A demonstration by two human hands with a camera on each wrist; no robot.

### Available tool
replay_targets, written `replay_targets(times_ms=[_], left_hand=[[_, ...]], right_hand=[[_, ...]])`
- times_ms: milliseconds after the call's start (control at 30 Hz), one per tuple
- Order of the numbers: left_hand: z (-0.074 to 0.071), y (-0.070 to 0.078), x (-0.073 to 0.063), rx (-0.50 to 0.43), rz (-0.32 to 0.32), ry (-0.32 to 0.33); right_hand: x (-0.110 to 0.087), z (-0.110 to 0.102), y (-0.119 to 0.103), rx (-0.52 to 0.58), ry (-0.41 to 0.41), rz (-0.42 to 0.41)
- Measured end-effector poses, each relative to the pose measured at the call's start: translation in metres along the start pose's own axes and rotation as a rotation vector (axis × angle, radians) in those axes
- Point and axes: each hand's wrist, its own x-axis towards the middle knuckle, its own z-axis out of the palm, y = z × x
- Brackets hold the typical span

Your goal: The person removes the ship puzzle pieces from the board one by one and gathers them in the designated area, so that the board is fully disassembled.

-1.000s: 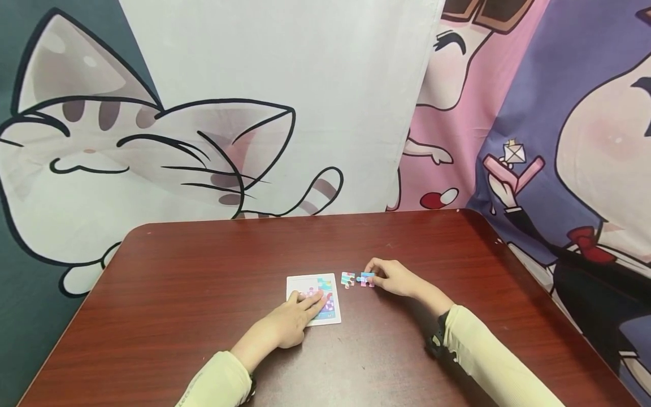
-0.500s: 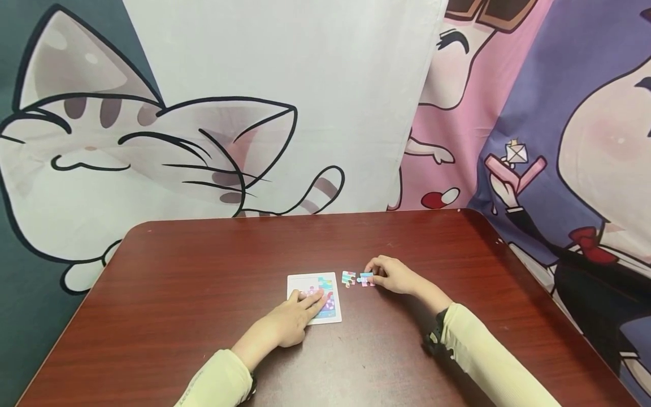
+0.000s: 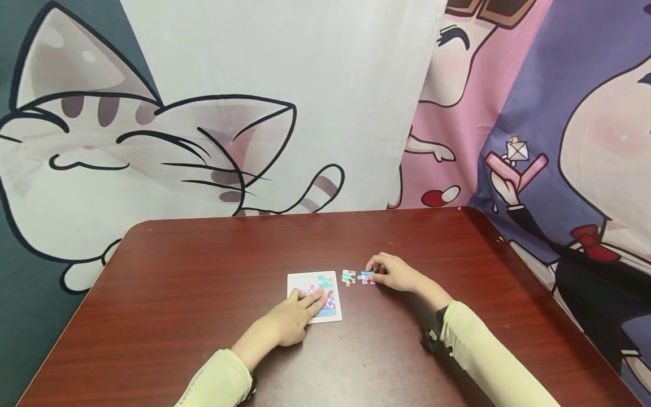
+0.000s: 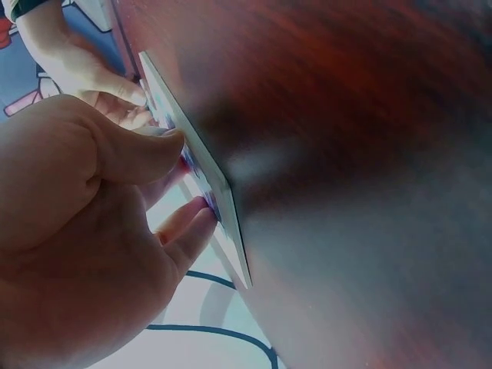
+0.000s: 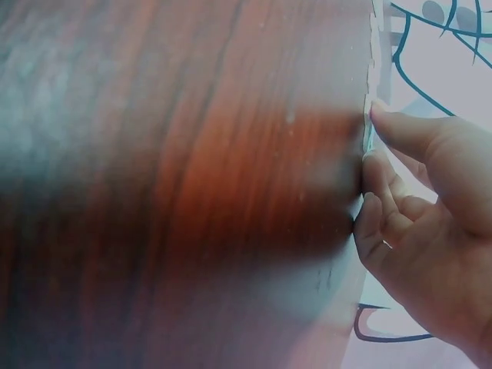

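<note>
A white-framed jigsaw board (image 3: 300,279) with a partly filled pastel picture lies flat on the table. My left hand (image 3: 291,319) rests on it, its fingers stretched across the picture and covering part of it. In the left wrist view, the thumb and fingertips of that hand (image 4: 84,207) touch the board's face near its pale edge (image 4: 204,165). To the right of the board, my right hand (image 3: 396,273) pinches a blue-and-pink jigsaw piece (image 3: 363,278) by its right side, low at the tabletop. Between that piece and the board lies another multicoloured jigsaw piece (image 3: 348,276).
The dark red-brown wooden table (image 3: 203,260) has rounded far corners. Behind it hangs a cloth backdrop (image 3: 346,85) printed with a cartoon cat and other figures. A dark band (image 3: 434,334) circles the right wrist, at the pale sleeve's cuff.
Both hands, the board and the pieces keep nearly the same places. My right hand's knuckles have shifted very slightly away from me, with the fingers still on the same piece.
</note>
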Motion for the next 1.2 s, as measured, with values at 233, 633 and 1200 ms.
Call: replay_targets(times_ms=[233,633,1200], left_hand=[[0.000,-0.001,-0.001,0.002,0.002,-0.001],[-0.002,-0.002,-0.002,0.043,0.033,-0.015],[-0.003,-0.001,-0.001,0.040,-0.010,-0.044]], right_hand=[[0.000,-0.007,-0.003,0.026,-0.042,0.043],[0.006,-0.005,-0.011,0.070,0.017,-0.041],[0.038,0.022,-0.046,0.071,-0.061,-0.100]])
